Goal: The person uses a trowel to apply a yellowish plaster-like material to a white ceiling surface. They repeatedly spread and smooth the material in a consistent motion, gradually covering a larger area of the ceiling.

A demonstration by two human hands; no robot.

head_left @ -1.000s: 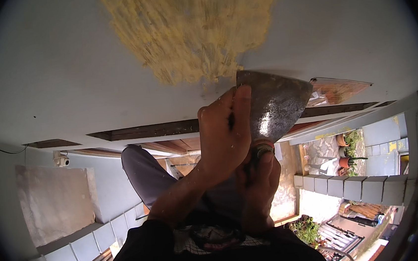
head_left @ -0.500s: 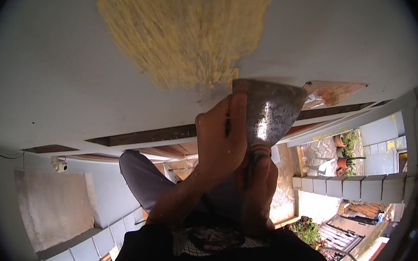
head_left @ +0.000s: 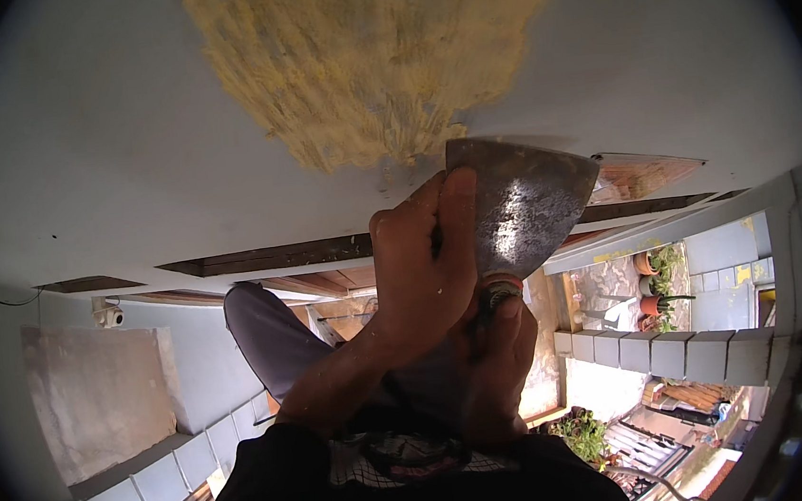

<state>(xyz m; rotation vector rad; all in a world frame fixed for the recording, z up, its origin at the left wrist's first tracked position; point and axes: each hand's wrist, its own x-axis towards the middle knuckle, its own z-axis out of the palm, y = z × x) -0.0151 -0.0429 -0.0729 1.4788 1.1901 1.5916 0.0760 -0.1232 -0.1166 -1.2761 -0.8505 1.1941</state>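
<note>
My left hand (head_left: 427,272) is closed on the left edge of a wide, worn metal scraper blade (head_left: 526,206), its thumb or finger lying along the blade. My right hand (head_left: 506,365) grips the scraper's handle (head_left: 498,294) below it, its fingers partly hidden. The blade's top edge sits at the lower tip of a rough yellow patch (head_left: 365,58) on the pale grey surface (head_left: 105,143) above me. Just right of the blade is a small reddish, shiny plate or mark (head_left: 647,172) on that surface.
Dark slots (head_left: 268,257) run along the grey surface's edge. A white camera (head_left: 109,316) hangs at left, near a loose wire. My leg (head_left: 270,338) is bent below. Potted plants (head_left: 653,290), tiled ledges (head_left: 668,359), railings and stacked items appear lower right.
The scraper and both hands dipped slightly half a second ago and are now raised again, a little left of where they began. My grip looks the same.
</note>
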